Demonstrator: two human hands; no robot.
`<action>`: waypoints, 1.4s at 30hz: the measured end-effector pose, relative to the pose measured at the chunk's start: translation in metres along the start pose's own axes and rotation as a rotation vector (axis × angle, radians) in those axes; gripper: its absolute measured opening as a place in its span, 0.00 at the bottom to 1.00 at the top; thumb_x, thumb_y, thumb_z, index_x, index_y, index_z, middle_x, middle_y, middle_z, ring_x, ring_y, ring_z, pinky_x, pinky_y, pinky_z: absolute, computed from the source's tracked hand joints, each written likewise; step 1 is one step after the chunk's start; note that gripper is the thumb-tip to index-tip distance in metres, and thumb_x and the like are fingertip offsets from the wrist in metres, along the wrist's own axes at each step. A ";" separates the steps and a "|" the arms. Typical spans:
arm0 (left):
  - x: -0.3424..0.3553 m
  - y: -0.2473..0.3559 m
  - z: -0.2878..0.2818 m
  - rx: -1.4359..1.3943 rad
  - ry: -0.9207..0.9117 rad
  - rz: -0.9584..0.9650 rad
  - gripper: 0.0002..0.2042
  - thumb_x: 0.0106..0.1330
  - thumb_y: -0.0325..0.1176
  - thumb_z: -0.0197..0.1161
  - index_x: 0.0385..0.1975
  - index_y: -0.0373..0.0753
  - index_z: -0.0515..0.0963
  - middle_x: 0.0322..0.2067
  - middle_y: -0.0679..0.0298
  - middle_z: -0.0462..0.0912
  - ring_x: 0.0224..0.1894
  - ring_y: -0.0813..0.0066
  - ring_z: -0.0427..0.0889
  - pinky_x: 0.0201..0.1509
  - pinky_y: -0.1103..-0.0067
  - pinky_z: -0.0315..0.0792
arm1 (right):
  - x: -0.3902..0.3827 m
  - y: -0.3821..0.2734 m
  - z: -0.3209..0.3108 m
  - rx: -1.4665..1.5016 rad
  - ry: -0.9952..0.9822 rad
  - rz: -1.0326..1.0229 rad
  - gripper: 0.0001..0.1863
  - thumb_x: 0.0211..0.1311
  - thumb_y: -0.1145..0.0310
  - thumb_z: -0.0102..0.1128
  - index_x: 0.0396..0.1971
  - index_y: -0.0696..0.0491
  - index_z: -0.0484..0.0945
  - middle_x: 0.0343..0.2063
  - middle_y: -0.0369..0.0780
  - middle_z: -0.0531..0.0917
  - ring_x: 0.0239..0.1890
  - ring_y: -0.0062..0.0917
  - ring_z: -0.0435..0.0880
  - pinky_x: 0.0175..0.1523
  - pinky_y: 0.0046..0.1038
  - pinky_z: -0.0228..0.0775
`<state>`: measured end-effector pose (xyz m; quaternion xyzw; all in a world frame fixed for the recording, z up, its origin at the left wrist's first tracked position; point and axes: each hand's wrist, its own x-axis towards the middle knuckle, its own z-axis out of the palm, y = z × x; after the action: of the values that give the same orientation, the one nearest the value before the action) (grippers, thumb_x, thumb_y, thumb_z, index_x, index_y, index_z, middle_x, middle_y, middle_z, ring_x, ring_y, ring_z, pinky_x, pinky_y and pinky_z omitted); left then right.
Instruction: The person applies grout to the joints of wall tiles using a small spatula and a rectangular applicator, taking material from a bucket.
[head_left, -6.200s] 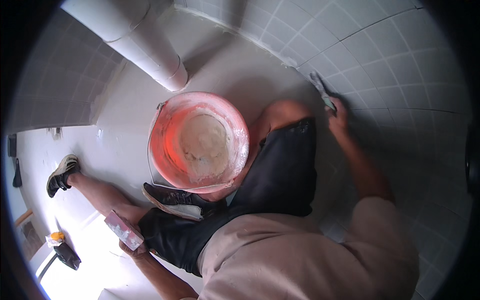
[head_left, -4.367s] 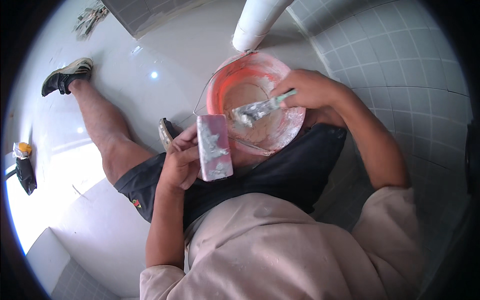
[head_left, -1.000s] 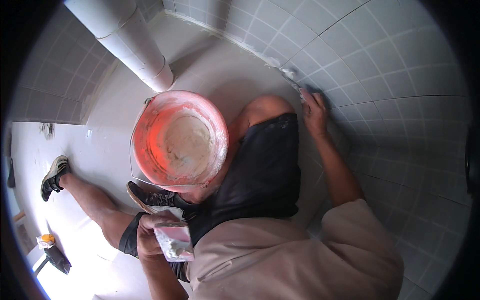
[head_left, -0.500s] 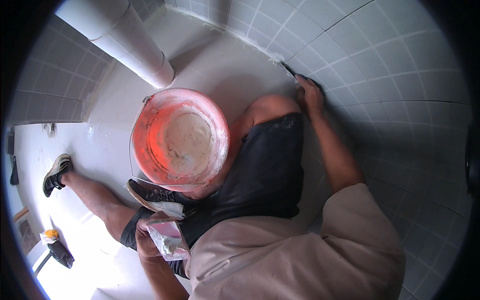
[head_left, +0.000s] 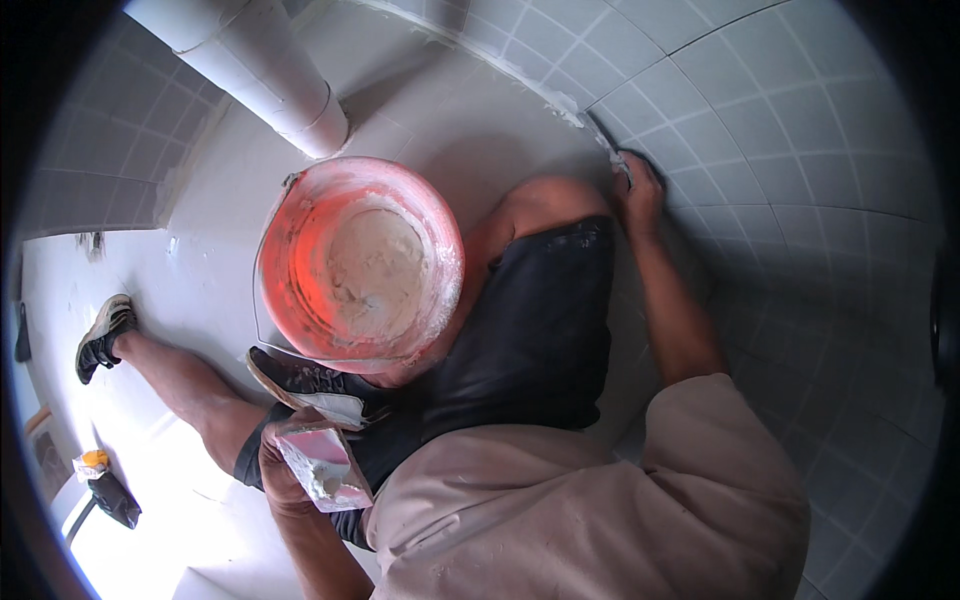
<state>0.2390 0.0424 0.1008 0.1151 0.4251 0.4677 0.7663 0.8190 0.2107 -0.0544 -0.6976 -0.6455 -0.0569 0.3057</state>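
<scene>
My left hand (head_left: pixel 283 465), low over my lap, grips a pink flat-faced piece (head_left: pixel 325 470) smeared with white paste. Up at the right, my right hand (head_left: pixel 637 190) is closed on a paste-smeared putty knife (head_left: pixel 608 142), whose narrow blade lies at the joint where the grey tiled wall (head_left: pixel 720 90) meets the floor, beside a line of white paste (head_left: pixel 560 100). Between my legs, near my bent knee, stands a red bucket (head_left: pixel 285 275) with a wire handle and pale paste (head_left: pixel 375 270) inside.
A white pipe (head_left: pixel 270 70) rises from the grey floor (head_left: pixel 200 270) behind the bucket. Another tiled face (head_left: pixel 120 150) is at upper left. My left leg stretches left. A black bag with a yellow item (head_left: pixel 112 500) lies at lower left.
Earlier the knife was over the bucket beside the pink piece; since then it has returned to the wall joint. In the last second my right hand has moved slightly forward along the wall.
</scene>
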 end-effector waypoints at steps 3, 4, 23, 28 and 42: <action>0.003 -0.012 -0.012 0.053 0.052 0.024 0.17 0.50 0.31 0.73 0.38 0.29 0.81 0.34 0.49 0.83 0.32 0.60 0.84 0.35 0.70 0.80 | -0.003 0.003 0.000 -0.026 -0.090 0.016 0.15 0.59 0.69 0.60 0.47 0.53 0.79 0.41 0.48 0.83 0.43 0.47 0.81 0.47 0.43 0.74; 0.005 -0.015 -0.013 0.116 0.062 0.103 0.18 0.56 0.35 0.69 0.40 0.28 0.78 0.31 0.49 0.83 0.28 0.58 0.84 0.30 0.69 0.81 | -0.002 0.006 0.002 -0.088 -0.110 0.037 0.15 0.58 0.70 0.60 0.46 0.53 0.79 0.41 0.48 0.83 0.43 0.46 0.82 0.47 0.43 0.74; 0.036 -0.002 0.018 -0.038 0.000 0.048 0.26 0.44 0.26 0.79 0.45 0.30 0.78 0.40 0.56 0.86 0.38 0.68 0.86 0.44 0.74 0.81 | 0.002 0.008 0.010 -0.082 -0.117 0.198 0.16 0.59 0.63 0.60 0.44 0.54 0.81 0.40 0.50 0.84 0.44 0.49 0.82 0.49 0.43 0.73; 0.053 -0.007 0.023 -0.052 -0.006 -0.026 0.25 0.45 0.25 0.77 0.47 0.31 0.78 0.39 0.58 0.86 0.38 0.70 0.86 0.44 0.74 0.81 | -0.011 0.017 -0.023 -0.128 -0.105 0.166 0.13 0.57 0.68 0.62 0.42 0.56 0.82 0.40 0.50 0.84 0.43 0.48 0.82 0.49 0.42 0.73; 0.120 -0.015 0.110 -0.171 -0.350 -0.025 0.21 0.66 0.22 0.59 0.60 0.31 0.70 0.53 0.52 0.80 0.53 0.63 0.82 0.58 0.68 0.77 | 0.010 -0.231 -0.166 0.958 -0.598 0.110 0.14 0.63 0.74 0.63 0.47 0.64 0.79 0.35 0.43 0.85 0.32 0.18 0.82 0.38 0.21 0.75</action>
<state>0.3561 0.1559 0.0943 0.1238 0.2453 0.4655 0.8413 0.6567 0.1319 0.1662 -0.4993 -0.6203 0.4586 0.3944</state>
